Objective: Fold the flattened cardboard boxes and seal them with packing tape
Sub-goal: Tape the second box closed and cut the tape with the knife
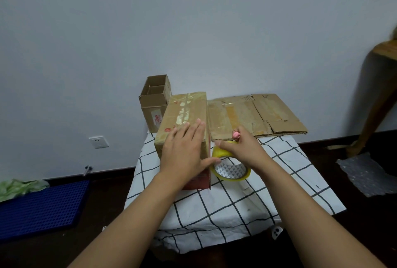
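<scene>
A folded cardboard box (189, 108) with old tape strips on top stands on the checked cloth. My left hand (182, 149) lies flat on its top, fingers straight, thumb down the right side. Just right of the box, my right hand (240, 149) grips the yellow packing tape roll (232, 171) and also holds a small pink object (235, 134) between its fingers. The roll rests against the box's right side. Flattened cardboard (257, 115) lies behind the right hand.
An open small box (154, 104) stands at the back left of the table. The checked cloth (247, 203) covers the small table. A blue grid mat (43, 205) and green cloth lie on the floor left; bubble wrap (365, 173) and a wooden leg (373, 104) right.
</scene>
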Demonstrator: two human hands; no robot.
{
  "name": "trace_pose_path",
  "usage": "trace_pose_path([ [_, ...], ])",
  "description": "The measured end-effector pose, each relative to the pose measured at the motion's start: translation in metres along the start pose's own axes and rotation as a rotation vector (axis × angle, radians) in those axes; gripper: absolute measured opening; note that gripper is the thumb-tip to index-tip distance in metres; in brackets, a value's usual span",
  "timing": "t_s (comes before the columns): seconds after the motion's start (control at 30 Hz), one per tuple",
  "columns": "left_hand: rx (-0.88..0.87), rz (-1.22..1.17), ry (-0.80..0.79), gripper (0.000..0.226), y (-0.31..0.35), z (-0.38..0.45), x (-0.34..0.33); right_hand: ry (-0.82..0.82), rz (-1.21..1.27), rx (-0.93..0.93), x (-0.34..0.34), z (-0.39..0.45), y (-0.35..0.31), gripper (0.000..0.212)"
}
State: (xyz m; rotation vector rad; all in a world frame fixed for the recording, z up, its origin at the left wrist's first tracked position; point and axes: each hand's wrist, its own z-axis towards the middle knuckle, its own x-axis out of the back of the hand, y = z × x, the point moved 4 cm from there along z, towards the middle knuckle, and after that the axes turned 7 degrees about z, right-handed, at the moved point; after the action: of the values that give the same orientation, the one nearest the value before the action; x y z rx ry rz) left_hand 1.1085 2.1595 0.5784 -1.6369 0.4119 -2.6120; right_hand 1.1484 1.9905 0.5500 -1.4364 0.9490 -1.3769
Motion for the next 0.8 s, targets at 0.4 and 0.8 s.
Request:
trace_pose_path([
  [0.4, 0.178, -0.184, 0.103, 0.057, 0.004, 0.003, 0.006, 0.295, 0.075, 0.066, 0.032, -0.020, -0.015, 0.043],
  [0.8, 0.220, -0.114, 0.161, 0.067, 0.001, -0.018, -0.008, 0.465, 0.140, 0.304, 0.025, -0.012, -0.086, 0.041],
])
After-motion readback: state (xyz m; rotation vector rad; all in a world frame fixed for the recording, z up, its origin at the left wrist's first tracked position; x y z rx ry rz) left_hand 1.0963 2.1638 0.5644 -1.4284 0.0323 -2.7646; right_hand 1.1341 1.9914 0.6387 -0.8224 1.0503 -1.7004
